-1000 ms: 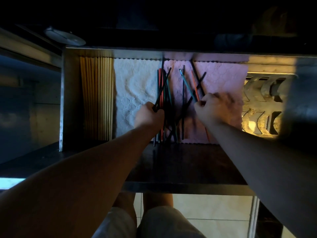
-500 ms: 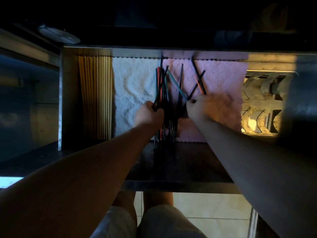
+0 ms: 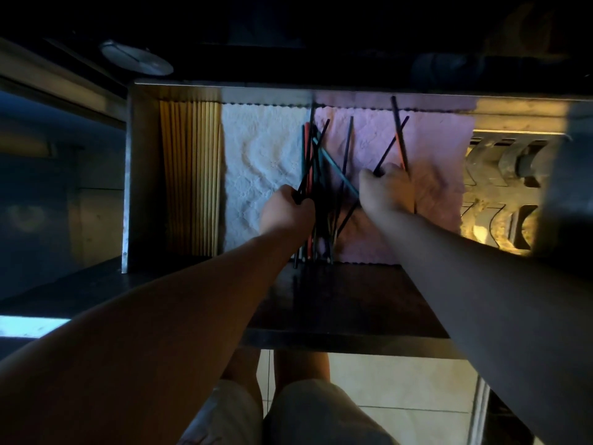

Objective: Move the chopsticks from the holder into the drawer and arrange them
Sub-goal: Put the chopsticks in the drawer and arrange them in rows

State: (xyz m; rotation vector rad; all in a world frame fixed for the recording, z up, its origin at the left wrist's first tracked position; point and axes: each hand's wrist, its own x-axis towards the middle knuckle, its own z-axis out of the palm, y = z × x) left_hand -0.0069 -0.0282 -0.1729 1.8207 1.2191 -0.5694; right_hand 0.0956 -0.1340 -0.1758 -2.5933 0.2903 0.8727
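Drawer (image 3: 131,175) is open below you, with both forearms reaching in.

- **Near ends:** The coloured chopsticks (image 3: 309,155) overhang the front edge of the white cloth (image 3: 256,162) and pink cloth (image 3: 442,149), at the seam between them.
- **Left hand:** Your left hand (image 3: 287,213) sits at the bundle's left side, fingers curled round one dark stick (image 3: 319,144) that slants away to the right.
- **Right hand:** Your right hand (image 3: 386,192) is slightly deeper and just right of the bundle, fingers closed on a crossed pair (image 3: 392,144).
- **Long axis:** The bundle runs front to back.
- **Stragglers:** The teal stick (image 3: 336,167) and the crossed pair lie right of the bundle and skewed, so the right hand is nearer.
- **Judgement:** They want sweeping left and turning parallel.
- **Far ends:** These reach toward the drawer's back wall.
- **Bamboo chopsticks:** The bamboo chopsticks (image 3: 189,175) lie in a neat row at far left.

Versus one second ago, the right hand has come in leftward. The teal stick's far end has swung against the bundle. The left hand's grip is unchanged.
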